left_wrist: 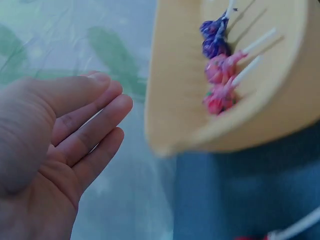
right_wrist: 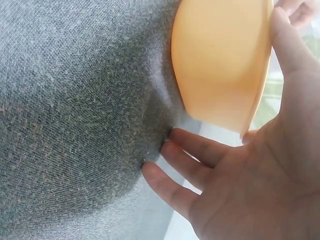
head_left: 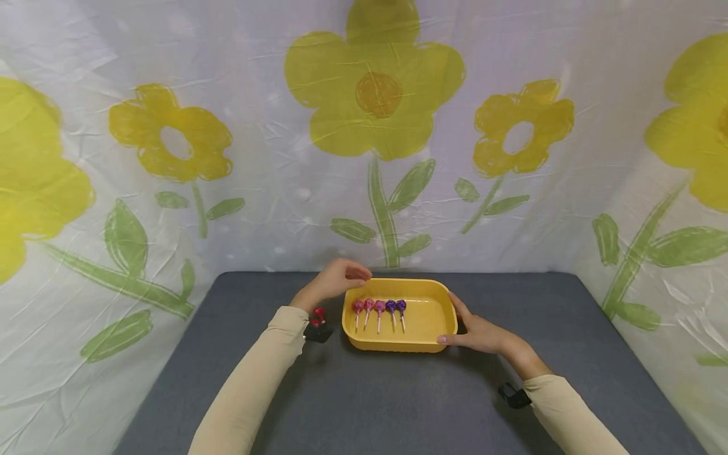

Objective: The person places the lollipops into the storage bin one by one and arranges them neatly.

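A yellow tray (head_left: 429,325) stands on the dark grey table. Inside it, 3 pink lollipops (head_left: 368,304) and 2 purple lollipops (head_left: 401,305) lie in a row toward the left, sticks pointing to the near side. My left hand (head_left: 339,278) is by the tray's far left corner; the left wrist view shows its loosely bent fingers (left_wrist: 102,135) apart from the rim and holding nothing. With my right hand (head_left: 480,332) I hold the tray's right end, thumb (right_wrist: 290,45) on the rim and index finger at the side. The other fingers are spread near the table.
Red lollipops (head_left: 319,313) lie on the table left of the tray, partly hidden by my left wrist and its black strap. A pale cloth with yellow flowers (head_left: 378,95) hangs behind the table (head_left: 387,404) and along both sides.
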`<action>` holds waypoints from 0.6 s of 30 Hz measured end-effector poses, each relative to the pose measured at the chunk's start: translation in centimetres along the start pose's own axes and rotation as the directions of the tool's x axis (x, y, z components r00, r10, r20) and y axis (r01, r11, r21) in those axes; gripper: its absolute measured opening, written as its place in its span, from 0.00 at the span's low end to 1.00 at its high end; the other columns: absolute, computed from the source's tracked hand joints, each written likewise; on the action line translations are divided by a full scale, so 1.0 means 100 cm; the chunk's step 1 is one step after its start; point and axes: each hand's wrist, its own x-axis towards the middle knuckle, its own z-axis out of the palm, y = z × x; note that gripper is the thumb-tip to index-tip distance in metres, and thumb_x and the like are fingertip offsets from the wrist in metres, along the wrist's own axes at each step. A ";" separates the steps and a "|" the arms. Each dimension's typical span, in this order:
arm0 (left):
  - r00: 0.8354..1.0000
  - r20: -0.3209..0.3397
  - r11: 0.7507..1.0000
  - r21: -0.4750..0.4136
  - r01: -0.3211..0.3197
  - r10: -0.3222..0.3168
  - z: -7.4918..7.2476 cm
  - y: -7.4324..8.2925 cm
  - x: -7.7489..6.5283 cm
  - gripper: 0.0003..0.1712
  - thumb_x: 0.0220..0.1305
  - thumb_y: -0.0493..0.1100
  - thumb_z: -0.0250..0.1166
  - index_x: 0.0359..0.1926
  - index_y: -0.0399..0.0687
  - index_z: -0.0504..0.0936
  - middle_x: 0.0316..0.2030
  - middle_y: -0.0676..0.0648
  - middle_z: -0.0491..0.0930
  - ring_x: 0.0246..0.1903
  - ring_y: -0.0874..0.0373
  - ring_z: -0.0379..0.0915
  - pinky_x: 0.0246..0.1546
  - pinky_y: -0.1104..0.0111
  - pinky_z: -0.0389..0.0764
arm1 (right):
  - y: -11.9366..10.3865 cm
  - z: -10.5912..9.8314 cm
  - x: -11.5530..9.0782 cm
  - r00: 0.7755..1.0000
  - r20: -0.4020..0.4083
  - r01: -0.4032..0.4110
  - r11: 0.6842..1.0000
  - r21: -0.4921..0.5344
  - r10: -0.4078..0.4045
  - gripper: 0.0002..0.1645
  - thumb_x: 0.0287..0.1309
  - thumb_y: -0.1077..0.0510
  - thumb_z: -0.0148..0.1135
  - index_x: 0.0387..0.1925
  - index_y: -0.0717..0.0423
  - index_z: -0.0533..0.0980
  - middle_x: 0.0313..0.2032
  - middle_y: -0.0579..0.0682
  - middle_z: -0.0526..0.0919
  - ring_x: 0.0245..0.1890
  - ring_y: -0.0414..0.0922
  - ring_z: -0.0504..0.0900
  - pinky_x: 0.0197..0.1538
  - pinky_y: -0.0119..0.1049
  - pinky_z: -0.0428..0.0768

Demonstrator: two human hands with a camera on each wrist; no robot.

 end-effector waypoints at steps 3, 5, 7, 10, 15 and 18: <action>0.999 -0.037 0.999 -0.049 0.015 -0.017 -0.010 -0.007 -0.015 0.16 0.68 0.39 0.63 0.55 0.41 0.83 0.52 0.41 0.85 0.53 0.48 0.82 0.53 0.60 0.83 | 0.001 0.001 0.000 1.000 0.000 -0.003 1.000 -0.002 0.003 0.72 0.55 0.32 0.66 0.78 0.48 0.27 0.72 0.69 0.61 0.70 0.64 0.66 0.68 0.64 0.66; 0.997 -0.069 0.998 -0.063 0.018 -0.022 -0.017 -0.012 -0.025 0.15 0.68 0.39 0.64 0.54 0.42 0.84 0.51 0.41 0.85 0.52 0.48 0.83 0.52 0.60 0.83 | 0.000 0.001 0.000 1.000 -0.002 -0.005 1.000 0.000 0.005 0.72 0.55 0.32 0.66 0.78 0.49 0.27 0.72 0.69 0.61 0.70 0.64 0.66 0.68 0.64 0.66; 0.995 -0.100 0.997 -0.074 0.009 -0.017 -0.023 -0.018 -0.036 0.15 0.67 0.39 0.65 0.53 0.42 0.84 0.51 0.41 0.85 0.51 0.48 0.83 0.52 0.61 0.84 | -0.001 0.001 -0.001 1.000 -0.002 -0.005 1.000 0.003 0.005 0.72 0.55 0.32 0.66 0.78 0.50 0.27 0.72 0.70 0.61 0.70 0.64 0.66 0.67 0.63 0.67; 0.989 -0.147 0.996 -0.083 0.011 -0.023 -0.029 -0.027 -0.052 0.14 0.66 0.40 0.66 0.52 0.44 0.85 0.50 0.42 0.86 0.50 0.48 0.84 0.51 0.60 0.84 | -0.002 0.000 -0.003 1.000 -0.002 -0.005 1.000 0.002 0.005 0.72 0.55 0.32 0.66 0.78 0.51 0.27 0.71 0.70 0.62 0.70 0.64 0.67 0.66 0.62 0.68; 0.978 -0.200 0.995 -0.096 0.040 -0.059 -0.033 -0.042 -0.076 0.14 0.66 0.41 0.66 0.51 0.44 0.85 0.49 0.40 0.86 0.50 0.47 0.83 0.50 0.58 0.84 | -0.003 0.000 -0.004 1.000 -0.003 -0.003 1.000 0.002 0.003 0.71 0.56 0.32 0.66 0.78 0.50 0.27 0.70 0.70 0.64 0.69 0.64 0.67 0.66 0.62 0.69; 0.974 -0.216 0.995 -0.076 0.057 -0.072 -0.030 -0.054 -0.085 0.14 0.66 0.39 0.66 0.51 0.41 0.85 0.48 0.38 0.86 0.49 0.45 0.84 0.49 0.59 0.84 | -0.002 0.000 -0.002 1.000 -0.003 -0.003 1.000 0.000 0.003 0.71 0.56 0.32 0.66 0.78 0.49 0.27 0.70 0.70 0.64 0.69 0.64 0.67 0.66 0.62 0.69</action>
